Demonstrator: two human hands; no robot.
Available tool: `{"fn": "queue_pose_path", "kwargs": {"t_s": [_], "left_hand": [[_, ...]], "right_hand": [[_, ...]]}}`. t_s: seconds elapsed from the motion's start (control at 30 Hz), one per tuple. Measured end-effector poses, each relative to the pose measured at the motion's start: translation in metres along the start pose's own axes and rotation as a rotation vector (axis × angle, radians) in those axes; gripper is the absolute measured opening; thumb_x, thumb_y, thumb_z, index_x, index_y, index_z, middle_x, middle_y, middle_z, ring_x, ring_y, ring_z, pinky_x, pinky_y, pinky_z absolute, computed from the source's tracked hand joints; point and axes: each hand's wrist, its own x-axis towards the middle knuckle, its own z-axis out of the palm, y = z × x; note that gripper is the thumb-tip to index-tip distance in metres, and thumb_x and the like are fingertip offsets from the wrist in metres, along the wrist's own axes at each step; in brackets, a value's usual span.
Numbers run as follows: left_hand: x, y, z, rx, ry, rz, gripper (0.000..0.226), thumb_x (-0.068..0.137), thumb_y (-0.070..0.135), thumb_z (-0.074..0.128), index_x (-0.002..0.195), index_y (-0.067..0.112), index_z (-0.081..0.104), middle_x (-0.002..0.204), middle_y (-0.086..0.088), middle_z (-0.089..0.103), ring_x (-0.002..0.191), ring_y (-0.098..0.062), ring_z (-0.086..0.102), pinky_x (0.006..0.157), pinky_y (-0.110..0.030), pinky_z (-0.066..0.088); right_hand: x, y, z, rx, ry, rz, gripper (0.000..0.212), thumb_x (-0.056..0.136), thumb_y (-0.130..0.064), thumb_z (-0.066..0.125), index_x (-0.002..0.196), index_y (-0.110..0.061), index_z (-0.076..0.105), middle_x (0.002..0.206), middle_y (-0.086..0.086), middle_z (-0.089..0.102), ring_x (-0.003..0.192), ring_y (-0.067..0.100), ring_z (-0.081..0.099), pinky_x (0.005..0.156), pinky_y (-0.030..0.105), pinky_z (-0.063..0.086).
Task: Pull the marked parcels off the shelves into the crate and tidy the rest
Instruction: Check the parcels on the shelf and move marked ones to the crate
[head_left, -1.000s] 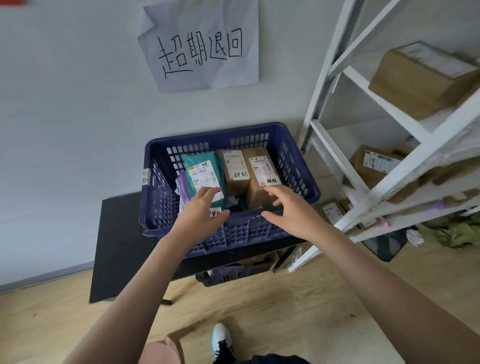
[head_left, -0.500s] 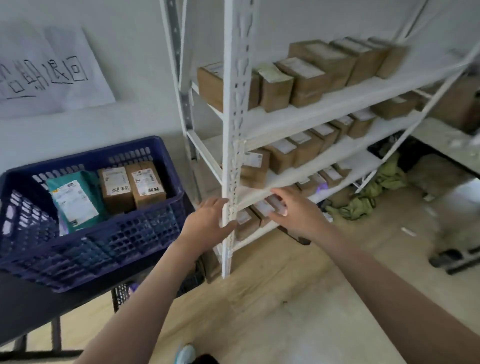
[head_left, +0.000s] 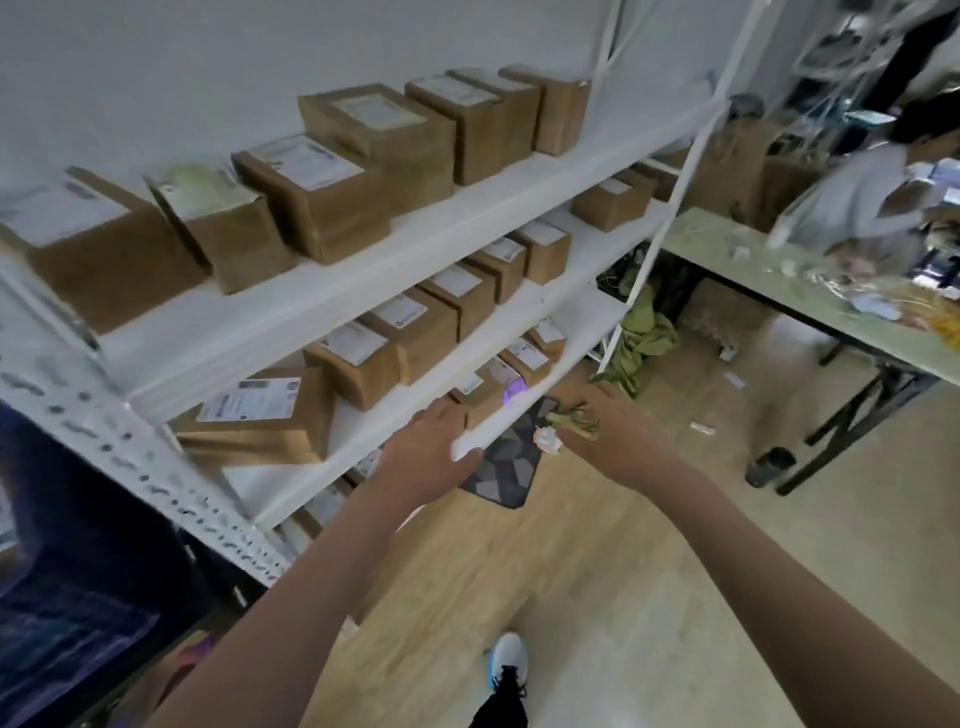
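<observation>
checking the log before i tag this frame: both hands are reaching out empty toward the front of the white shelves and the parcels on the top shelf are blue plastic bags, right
One detail is wrong. In the head view the parcels on the top shelf are brown cardboard boxes with white labels, not blue plastic bags. The rest holds: the left hand and right hand both reach out empty toward the front of the white shelves.

Brown labelled parcels (head_left: 332, 200) sit in rows on white shelves (head_left: 415, 244).
</observation>
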Motion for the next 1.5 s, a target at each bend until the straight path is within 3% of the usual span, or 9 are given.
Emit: {"fn": "queue_pose_path", "kwargs": {"t_s": [0.17,0.27,0.53,0.63,0.8,0.97,1.13,1.33,1.5], "left_hand": [[0.13,0.059,0.019,-0.058,0.002,-0.012,0.057,0.094,0.051,0.054,0.143,0.025,0.041,0.143,0.002,0.044,0.126,-0.023,0.05,0.098,-0.039,0.045],[0.208,0.101,0.036,-0.121,-0.002,0.019,0.058,0.093,0.051,0.056,0.143,0.026,0.042,0.145,0.003,0.045,0.128,-0.022,0.049,0.101,-0.039,0.045],[0.385,0.223,0.097,-0.142,-0.139,0.151,0.055,0.094,0.05,0.056,0.142,0.028,0.04,0.142,0.006,0.042,0.125,-0.018,0.048,0.092,-0.035,0.047],[0.454,0.256,0.11,-0.129,-0.112,0.138,0.061,0.093,0.049,0.057,0.147,0.025,0.039,0.148,0.005,0.04,0.126,-0.017,0.048,0.097,-0.034,0.045],[0.545,0.298,0.12,-0.124,-0.044,0.05,0.059,0.095,0.05,0.054,0.147,0.029,0.038,0.15,0.009,0.039,0.132,-0.014,0.044,0.101,-0.032,0.041],[0.608,0.299,0.119,-0.164,-0.019,-0.092,0.058,0.095,0.049,0.055,0.147,0.029,0.039,0.149,0.012,0.038,0.13,-0.014,0.046,0.102,-0.038,0.044],[0.671,0.264,0.12,-0.195,-0.027,-0.223,0.062,0.091,0.054,0.056,0.145,0.027,0.043,0.146,0.007,0.043,0.125,-0.016,0.051,0.1,-0.038,0.046],[0.744,0.234,0.126,-0.212,-0.032,-0.323,0.062,0.093,0.049,0.06,0.147,0.024,0.04,0.144,0.004,0.045,0.122,-0.016,0.053,0.1,-0.038,0.046],[0.799,0.216,0.132,-0.252,-0.101,-0.452,0.076,0.096,0.046,0.058,0.156,0.016,0.024,0.158,-0.005,0.035,0.14,-0.024,0.039,0.113,-0.034,0.032]], "right_hand": [[0.084,0.076,-0.055,0.044,-0.01,0.045,0.06,0.091,-0.042,0.07,0.144,-0.031,0.045,0.144,-0.005,0.044,0.114,0.018,0.057,0.092,0.035,0.048],[0.124,0.122,-0.098,0.034,0.03,0.066,0.058,0.087,-0.05,0.065,0.14,-0.034,0.048,0.136,-0.007,0.048,0.114,0.02,0.059,0.092,0.041,0.052],[0.216,0.288,-0.185,0.019,0.104,0.128,0.057,0.091,-0.039,0.071,0.143,-0.028,0.05,0.117,-0.014,0.046,0.099,0.002,0.051,0.067,0.004,0.031],[0.264,0.345,-0.22,0.009,0.094,0.112,0.053,0.092,-0.041,0.069,0.14,-0.027,0.052,0.113,-0.011,0.049,0.098,0.006,0.054,0.071,0.02,0.038],[0.36,0.407,-0.274,0.016,-0.014,0.087,0.059,0.089,-0.051,0.062,0.142,-0.029,0.051,0.133,-0.007,0.054,0.117,0.017,0.059,0.093,0.037,0.051],[0.461,0.441,-0.294,0.038,-0.108,0.018,0.053,0.094,-0.045,0.064,0.142,-0.027,0.049,0.132,-0.008,0.053,0.114,0.014,0.057,0.096,0.041,0.051],[0.567,0.448,-0.279,0.039,-0.214,-0.059,0.057,0.095,-0.047,0.063,0.146,-0.028,0.046,0.137,-0.014,0.05,0.12,0.011,0.055,0.093,0.03,0.047],[0.683,0.45,-0.251,-0.014,-0.337,-0.116,0.055,0.096,-0.046,0.061,0.143,-0.021,0.048,0.131,-0.005,0.055,0.118,0.012,0.056,0.087,0.026,0.043],[0.752,0.448,-0.244,-0.02,-0.376,-0.198,0.056,0.097,-0.042,0.061,0.145,-0.017,0.046,0.141,-0.002,0.051,0.126,0.018,0.054,0.096,0.031,0.047]]}}
